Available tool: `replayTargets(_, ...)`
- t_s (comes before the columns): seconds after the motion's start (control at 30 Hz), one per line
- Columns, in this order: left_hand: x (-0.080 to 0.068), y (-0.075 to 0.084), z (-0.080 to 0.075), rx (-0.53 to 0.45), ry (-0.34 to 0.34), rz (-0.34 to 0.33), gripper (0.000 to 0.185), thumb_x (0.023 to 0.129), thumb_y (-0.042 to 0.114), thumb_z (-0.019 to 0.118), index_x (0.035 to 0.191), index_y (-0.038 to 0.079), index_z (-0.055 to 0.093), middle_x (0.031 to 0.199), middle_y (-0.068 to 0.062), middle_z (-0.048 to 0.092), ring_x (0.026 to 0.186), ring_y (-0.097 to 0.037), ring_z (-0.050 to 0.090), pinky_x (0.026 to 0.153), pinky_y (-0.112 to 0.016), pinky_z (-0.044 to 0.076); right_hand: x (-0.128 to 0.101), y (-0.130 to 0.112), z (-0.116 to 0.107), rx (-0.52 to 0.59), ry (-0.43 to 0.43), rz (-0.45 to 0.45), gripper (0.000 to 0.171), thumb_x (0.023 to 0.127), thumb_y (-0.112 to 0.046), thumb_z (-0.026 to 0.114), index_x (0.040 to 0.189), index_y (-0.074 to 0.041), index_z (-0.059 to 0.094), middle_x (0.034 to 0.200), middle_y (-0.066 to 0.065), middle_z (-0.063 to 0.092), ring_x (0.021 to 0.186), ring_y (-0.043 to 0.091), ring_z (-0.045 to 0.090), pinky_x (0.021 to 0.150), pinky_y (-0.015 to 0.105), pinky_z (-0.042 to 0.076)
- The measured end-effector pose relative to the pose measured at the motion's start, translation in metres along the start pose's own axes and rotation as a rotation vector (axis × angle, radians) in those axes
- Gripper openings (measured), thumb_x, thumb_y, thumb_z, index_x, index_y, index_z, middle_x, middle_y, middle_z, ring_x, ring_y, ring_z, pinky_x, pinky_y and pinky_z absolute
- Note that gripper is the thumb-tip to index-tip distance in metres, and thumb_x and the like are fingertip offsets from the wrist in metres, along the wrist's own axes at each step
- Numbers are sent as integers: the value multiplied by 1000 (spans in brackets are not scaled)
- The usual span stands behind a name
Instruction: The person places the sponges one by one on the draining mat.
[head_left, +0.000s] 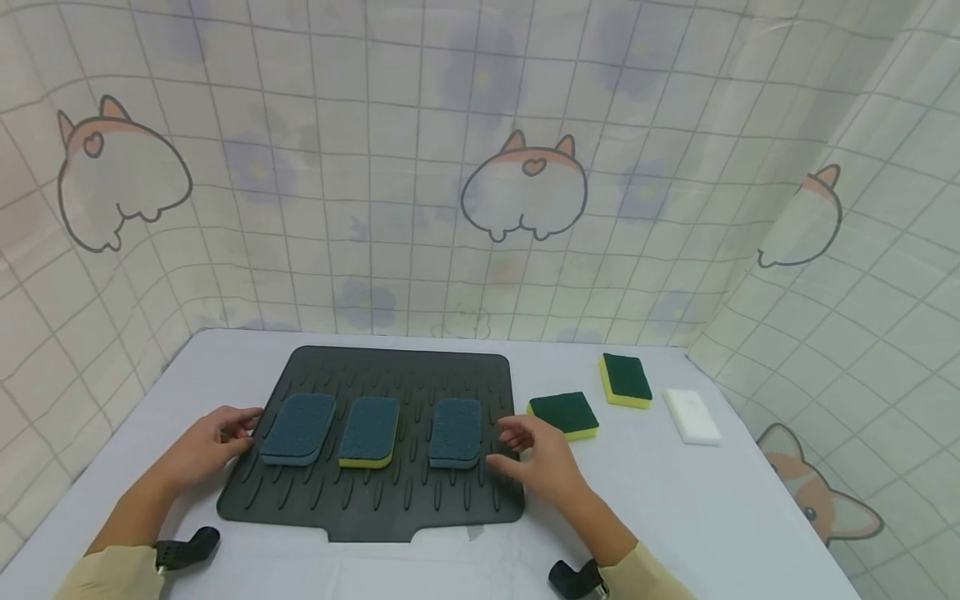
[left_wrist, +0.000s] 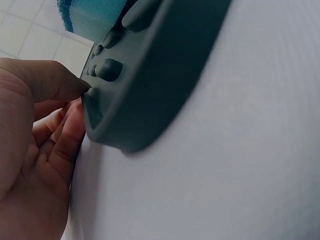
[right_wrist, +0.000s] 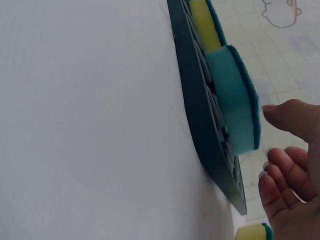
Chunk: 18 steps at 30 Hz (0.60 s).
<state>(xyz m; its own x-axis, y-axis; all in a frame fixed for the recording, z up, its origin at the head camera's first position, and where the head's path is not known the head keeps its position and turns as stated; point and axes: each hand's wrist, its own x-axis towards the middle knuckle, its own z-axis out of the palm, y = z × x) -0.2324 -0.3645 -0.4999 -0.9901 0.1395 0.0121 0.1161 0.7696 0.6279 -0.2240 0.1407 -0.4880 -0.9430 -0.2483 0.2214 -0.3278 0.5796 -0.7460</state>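
A dark grey ridged draining mat (head_left: 367, 500) with a tab at its front lies on the white table. On it, in a row, rest a blue sponge (head_left: 297, 429) at the left, a yellow sponge with a blue-green scrub top (head_left: 369, 429) in the middle and another blue sponge (head_left: 455, 432) at the right. My left hand (head_left: 208, 450) pinches the mat's left rim, thumb (left_wrist: 70, 86) on top and fingers against the outer side. Over the mat's right edge hovers my right hand (head_left: 543, 460), fingers loosely bent, thumb apart, holding nothing; it is nearest the right blue sponge (right_wrist: 235, 100).
Right of the mat lie two yellow sponges with dark green tops, a nearer one (head_left: 566, 414) close to my right hand and a farther one (head_left: 626, 379). A white sponge block (head_left: 692, 417) is farther right. A grid-patterned curtain (head_left: 420, 167) surrounds the table's back and sides.
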Motion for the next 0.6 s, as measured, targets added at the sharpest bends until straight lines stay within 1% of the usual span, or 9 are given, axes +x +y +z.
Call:
replayTargets(0.07, 0, 0, 0, 0, 0, -5, 51, 94, 1, 61, 142, -12, 51, 118, -21, 61, 98, -24, 53, 72, -24, 48, -1, 4, -4, 27, 25, -12, 50, 82, -21, 86, 127, -8, 68, 104, 4, 72, 97, 20, 67, 87, 36, 58)
replayTargets(0.17, 0, 1, 0, 1, 1, -9, 51, 94, 1, 60, 142, -12, 50, 118, -22, 61, 98, -24, 54, 72, -24, 48, -1, 13, -10, 45, 68, 3, 48, 82, -20, 87, 126, -10, 69, 103, 3, 72, 96, 19, 68, 87, 35, 58)
replayTargets(0.23, 0, 2, 0, -2, 0, -10, 51, 94, 1, 60, 142, -13, 50, 119, -22, 61, 98, -24, 54, 72, -23, 48, -2, 18, -16, 53, 98, 14, 48, 81, -19, 87, 125, -9, 70, 103, 3, 73, 96, 19, 68, 88, 34, 58)
replayTargets(0.37, -1, 3, -1, -3, 1, -3, 51, 93, 0, 60, 141, -13, 50, 119, -23, 61, 98, -24, 54, 73, -23, 48, -2, 28, -29, 38, 159, 10, 45, 80, -18, 87, 120, -7, 71, 102, 3, 73, 95, 18, 68, 86, 30, 58)
replayTargets(0.53, -1, 2, -1, -5, 1, 2, 51, 93, 0, 60, 141, -13, 51, 118, -22, 61, 97, -24, 53, 72, -23, 48, -5, 41, -43, 18, 201, 4, 41, 81, -16, 87, 118, -6, 72, 100, 2, 73, 93, 17, 68, 84, 24, 57)
replayTargets(0.6, 0, 1, 0, -6, -1, 4, 51, 93, -1, 60, 141, -13, 51, 117, -21, 61, 97, -23, 53, 72, -23, 48, -6, 46, -49, 17, 214, 2, 40, 81, -16, 87, 117, -6, 72, 100, 2, 73, 93, 16, 68, 84, 24, 57)
